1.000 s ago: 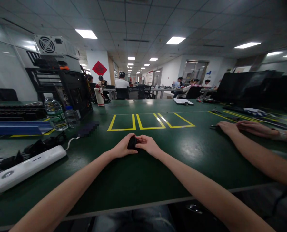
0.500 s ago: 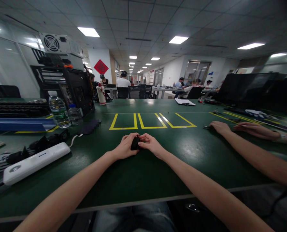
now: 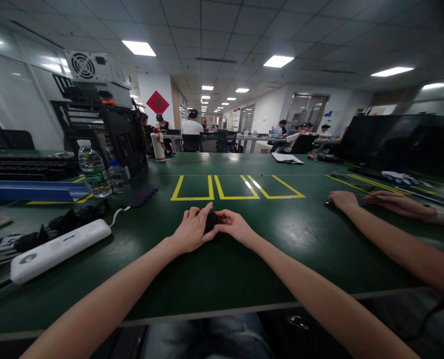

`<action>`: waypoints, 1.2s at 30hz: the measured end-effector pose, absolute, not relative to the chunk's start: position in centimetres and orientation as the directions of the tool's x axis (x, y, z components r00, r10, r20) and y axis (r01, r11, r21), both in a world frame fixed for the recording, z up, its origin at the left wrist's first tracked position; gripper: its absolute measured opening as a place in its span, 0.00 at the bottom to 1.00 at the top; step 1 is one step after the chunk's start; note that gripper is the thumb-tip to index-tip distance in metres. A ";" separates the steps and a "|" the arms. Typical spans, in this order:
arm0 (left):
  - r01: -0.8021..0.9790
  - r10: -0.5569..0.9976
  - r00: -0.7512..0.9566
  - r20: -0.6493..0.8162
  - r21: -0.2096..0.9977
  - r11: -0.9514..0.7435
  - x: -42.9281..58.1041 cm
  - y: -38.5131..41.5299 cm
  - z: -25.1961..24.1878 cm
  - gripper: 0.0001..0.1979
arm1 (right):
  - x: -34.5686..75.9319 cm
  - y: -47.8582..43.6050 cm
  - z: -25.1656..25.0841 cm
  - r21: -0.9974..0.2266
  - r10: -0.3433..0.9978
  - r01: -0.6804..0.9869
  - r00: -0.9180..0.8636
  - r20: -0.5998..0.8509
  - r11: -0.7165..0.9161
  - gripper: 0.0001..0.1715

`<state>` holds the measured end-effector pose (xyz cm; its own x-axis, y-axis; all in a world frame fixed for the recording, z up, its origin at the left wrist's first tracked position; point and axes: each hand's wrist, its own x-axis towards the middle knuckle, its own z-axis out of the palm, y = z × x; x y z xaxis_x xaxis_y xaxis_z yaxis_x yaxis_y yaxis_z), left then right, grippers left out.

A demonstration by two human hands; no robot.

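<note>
A small black object (image 3: 210, 222) with rounded sides, its kind unclear, is at the green table's surface between my hands. My left hand (image 3: 191, 228) grips it from the left, thumb at its near side and index finger raised along its far side. From the right, my right hand (image 3: 236, 227) pinches it with thumb and fingertips. My fingers hide much of it. Three yellow tape outlines (image 3: 237, 197) lie on the table just beyond my hands.
On the left are a white power strip (image 3: 61, 249), a water bottle (image 3: 94, 169), a smaller bottle (image 3: 117, 175) and a black computer frame (image 3: 122, 139). A co-worker's hands (image 3: 343, 200) rest on the table at right. A clipboard (image 3: 286, 158) lies farther back.
My left hand's fingers have shifted and the index finger has lifted at the black object. My right hand stays on it. The co-worker's nearer hand has shifted slightly.
</note>
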<state>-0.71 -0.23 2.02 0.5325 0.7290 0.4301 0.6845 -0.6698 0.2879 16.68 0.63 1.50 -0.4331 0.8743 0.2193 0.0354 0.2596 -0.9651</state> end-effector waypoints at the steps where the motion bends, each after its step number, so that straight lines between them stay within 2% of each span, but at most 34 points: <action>1: 0.679 0.727 0.542 0.422 0.290 -0.675 -0.8 -0.2 2.0 0.35 | 16.6 0.6 1.5 -0.963 0.872 0.039 -0.435 0.223 0.266 0.23; 7: 0.548 0.690 0.613 0.385 0.423 -0.722 -1.7 -0.5 2.3 0.36 | 16.6 0.5 1.8 -0.941 0.857 0.076 -0.443 0.264 0.329 0.26; 13: 0.488 0.685 0.624 0.376 0.497 -0.718 -2.0 -1.1 3.0 0.33 | 16.7 0.5 1.7 -0.930 0.843 0.098 -0.464 0.271 0.353 0.20; 23: 0.494 0.661 0.603 0.447 0.442 -0.749 -2.1 -0.3 2.5 0.35 | 16.7 0.1 2.2 -0.923 0.849 0.118 -0.448 0.280 0.367 0.20; 31: 0.544 0.665 0.564 0.490 0.385 -0.746 -1.9 -0.5 2.2 0.32 | 16.5 0.1 2.1 -0.948 0.864 0.042 -0.427 0.267 0.315 0.15; 36: 0.538 0.653 0.565 0.505 0.374 -0.755 -1.7 -0.7 2.4 0.32 | 16.4 0.9 1.5 -0.952 0.861 -0.002 -0.428 0.277 0.305 0.16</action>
